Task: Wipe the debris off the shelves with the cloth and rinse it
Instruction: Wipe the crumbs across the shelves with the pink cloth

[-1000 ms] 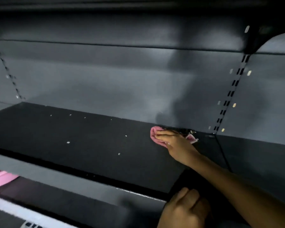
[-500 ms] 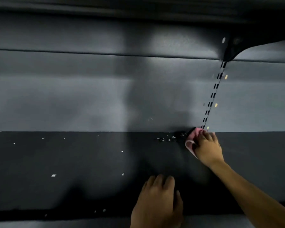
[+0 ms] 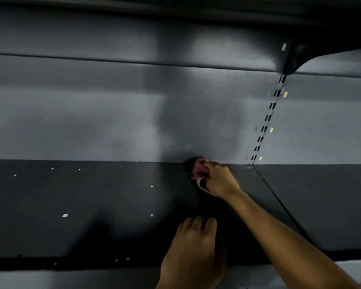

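While pale specks of debris (image 3: 65,215) lie scattered over the left and middle of the dark shelf (image 3: 92,195), the wiping looks to me only partly done. More specks sit along the shelf's front edge, and a few lie far back where it meets the grey back wall (image 3: 92,122).

Toward the centre, at the front, the left hand (image 3: 194,251) rests palm down on the shelf. Its fingers are laid forward and relaxed, holding nothing, and it seems to serve as a brace.

Just right of it and farther back, the pink cloth (image 3: 199,167) is bunched and pressed onto the shelf, right at the corner with the back wall. The right hand (image 3: 219,180) grips the cloth from the right, fingers curled round it, with the arm reaching in from the lower right. A small dark clump shows at the cloth's left edge; it may be gathered debris or only shadow, I cannot tell which.

Past the hand, the strip of shelf up to the seam (image 3: 279,201) shows no specks that I can make out. Nor does the neighbouring shelf panel (image 3: 321,195) under the slotted upright (image 3: 267,119).

I judge the right part cleared and the whole left stretch left to sweep. The rinse is not yet begun, and no water is in view.
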`<state>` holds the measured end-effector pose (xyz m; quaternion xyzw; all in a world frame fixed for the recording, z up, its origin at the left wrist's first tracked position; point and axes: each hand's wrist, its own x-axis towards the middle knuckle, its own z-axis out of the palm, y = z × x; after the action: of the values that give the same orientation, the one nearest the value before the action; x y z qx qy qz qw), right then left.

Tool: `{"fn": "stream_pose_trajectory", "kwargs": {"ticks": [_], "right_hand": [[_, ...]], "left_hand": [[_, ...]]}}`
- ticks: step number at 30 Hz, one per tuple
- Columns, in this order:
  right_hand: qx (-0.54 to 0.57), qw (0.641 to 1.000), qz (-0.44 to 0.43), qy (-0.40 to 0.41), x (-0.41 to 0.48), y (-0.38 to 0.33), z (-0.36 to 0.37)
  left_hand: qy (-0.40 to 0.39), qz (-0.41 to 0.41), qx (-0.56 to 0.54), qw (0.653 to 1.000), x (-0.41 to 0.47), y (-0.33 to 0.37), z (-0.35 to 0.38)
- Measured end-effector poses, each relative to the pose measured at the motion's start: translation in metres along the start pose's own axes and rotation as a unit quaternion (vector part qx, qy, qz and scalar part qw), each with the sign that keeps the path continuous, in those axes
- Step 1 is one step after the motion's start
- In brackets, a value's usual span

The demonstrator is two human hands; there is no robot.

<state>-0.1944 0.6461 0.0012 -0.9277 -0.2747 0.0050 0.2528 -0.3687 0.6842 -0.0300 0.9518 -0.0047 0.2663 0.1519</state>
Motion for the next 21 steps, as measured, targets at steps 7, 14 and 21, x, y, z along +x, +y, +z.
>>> {"fn": "stream_pose_trajectory", "kwargs": {"ticks": [7,14,21], "right_hand": [[0.080,0.980,-0.032,0.178,-0.021,0.010,-0.050],[-0.188,0.972,0.131,-0.044,-0.002,0.093,-0.044],[-0.117,0.986,0.107,0.047,0.008,0.061,-0.021]], "left_hand": [[0.011,0.004,-0.019,1.000,-0.001,-0.001,-0.001],[0.007,0.006,-0.021,1.000,-0.001,0.001,-0.002],[0.010,0.004,-0.011,1.000,-0.001,0.003,0.000]]}}
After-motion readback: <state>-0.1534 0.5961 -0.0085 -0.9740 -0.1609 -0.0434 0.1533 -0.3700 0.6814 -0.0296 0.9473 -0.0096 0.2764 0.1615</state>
